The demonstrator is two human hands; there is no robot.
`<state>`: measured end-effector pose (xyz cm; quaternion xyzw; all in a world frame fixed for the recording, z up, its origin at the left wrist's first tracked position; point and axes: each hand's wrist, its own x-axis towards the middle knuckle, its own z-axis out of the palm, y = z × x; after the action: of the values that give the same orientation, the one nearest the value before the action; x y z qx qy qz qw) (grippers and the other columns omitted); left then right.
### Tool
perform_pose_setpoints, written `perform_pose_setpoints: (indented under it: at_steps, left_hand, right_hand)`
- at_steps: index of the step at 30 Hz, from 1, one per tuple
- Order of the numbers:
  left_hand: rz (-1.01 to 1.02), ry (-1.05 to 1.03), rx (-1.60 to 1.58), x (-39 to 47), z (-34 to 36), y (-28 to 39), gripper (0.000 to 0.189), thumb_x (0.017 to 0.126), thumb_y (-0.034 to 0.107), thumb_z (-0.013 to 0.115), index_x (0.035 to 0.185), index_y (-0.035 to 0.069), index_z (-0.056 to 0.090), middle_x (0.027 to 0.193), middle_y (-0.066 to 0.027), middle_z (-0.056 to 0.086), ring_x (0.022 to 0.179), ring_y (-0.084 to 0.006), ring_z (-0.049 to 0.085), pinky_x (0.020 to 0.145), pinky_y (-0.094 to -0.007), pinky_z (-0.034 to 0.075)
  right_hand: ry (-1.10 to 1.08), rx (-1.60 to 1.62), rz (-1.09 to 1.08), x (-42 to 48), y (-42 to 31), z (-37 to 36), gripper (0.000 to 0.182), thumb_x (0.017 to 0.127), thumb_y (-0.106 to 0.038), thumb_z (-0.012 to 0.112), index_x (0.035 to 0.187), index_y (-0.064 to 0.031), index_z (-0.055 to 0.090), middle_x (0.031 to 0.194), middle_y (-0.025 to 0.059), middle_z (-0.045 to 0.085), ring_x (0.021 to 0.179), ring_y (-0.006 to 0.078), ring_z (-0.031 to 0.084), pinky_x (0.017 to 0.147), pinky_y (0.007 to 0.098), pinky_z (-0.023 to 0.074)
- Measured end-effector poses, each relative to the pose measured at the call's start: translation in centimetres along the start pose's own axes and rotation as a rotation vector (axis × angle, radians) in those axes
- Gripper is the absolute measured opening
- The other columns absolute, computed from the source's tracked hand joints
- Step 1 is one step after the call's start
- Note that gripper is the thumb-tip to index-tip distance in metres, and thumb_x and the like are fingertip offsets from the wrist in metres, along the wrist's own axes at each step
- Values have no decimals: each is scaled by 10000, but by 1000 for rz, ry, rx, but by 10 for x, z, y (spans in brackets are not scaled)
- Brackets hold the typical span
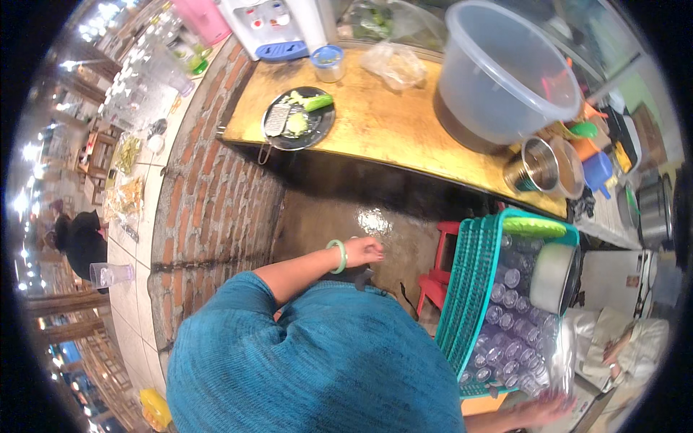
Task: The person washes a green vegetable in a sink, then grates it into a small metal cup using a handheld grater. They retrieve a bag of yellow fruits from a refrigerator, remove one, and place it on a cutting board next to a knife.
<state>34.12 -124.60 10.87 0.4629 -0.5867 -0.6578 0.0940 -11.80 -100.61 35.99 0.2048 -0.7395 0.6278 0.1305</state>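
Note:
My left hand (364,252), with a pale green bangle (339,256) at its wrist, hangs in front of my body above the wet floor, its fingers loosely curled; whether it holds anything small cannot be told. At the lower right my right hand (548,409) reaches to a tall clear glass or plastic vessel (562,357) beside a teal plastic basket (476,281); its grip is blurred. Upturned clear cups (509,346), a metal pot (551,277) and a green woven-edged plate (533,227) lie in the basket.
Ahead stands a yellow-topped table (390,130) with a plate (311,132) of grated green vegetable and a grater, a large plastic tub (503,76) and a steel cup (536,162). A brick wall (200,178) borders the left. A red stool (438,276) stands by the basket. A person's arms (617,349) show right.

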Motion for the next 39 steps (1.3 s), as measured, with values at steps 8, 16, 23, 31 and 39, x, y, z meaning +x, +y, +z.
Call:
perform_pose_setpoints:
  at_steps: [8, 16, 23, 31, 39]
  left_hand:
    - [605, 269, -545, -28, -76, 93, 949, 715, 392, 757, 1402, 142, 153, 1415, -128, 306, 1297, -284, 319, 1040, -414, 315]
    - [500, 969, -891, -87, -134, 19, 657, 748, 128, 728, 1270, 76, 333, 1241, -126, 469, 1117, -203, 490, 946, -345, 401]
    - [-215, 1268, -349, -79, -147, -13, 753, 654, 298, 794, 1231, 20, 397, 1137, -167, 538, 1037, -245, 543, 882, -352, 447]
    - [-454, 1358, -170, -34, -163, -17, 842, 591, 459, 781, 1201, -27, 464, 1151, -215, 537, 1077, -329, 527, 930, -383, 415]
    - [-544, 1366, -242, -17, -176, -7, 860, 600, 474, 762, 1222, -32, 452, 1164, -235, 524, 1089, -360, 511, 941, -398, 404]
  right_hand:
    - [-1455, 856, 1198, -255, -59, 334, 377, 831, -233, 628, 1157, -78, 520, 1032, 71, 596, 853, 168, 588, 704, 273, 505]
    - [-1959, 49, -458, -404, -60, 442, 359, 835, -248, 626, 1133, -53, 582, 1102, 127, 607, 1002, 275, 593, 858, 353, 478]
    - [-1882, 309, -950, -473, -128, 590, 273, 826, 4, 479, 1069, 0, 602, 1030, 207, 609, 959, 356, 586, 850, 385, 468]
    - [-1957, 80, -1383, -545, -156, 646, 453, 787, 59, 420, 1234, 5, 469, 1200, 191, 483, 1113, 363, 468, 941, 407, 412]
    - [-2137, 350, -1341, -530, -156, 645, 377, 731, 80, 444, 1055, -27, 604, 980, 176, 559, 983, 341, 528, 862, 405, 434]
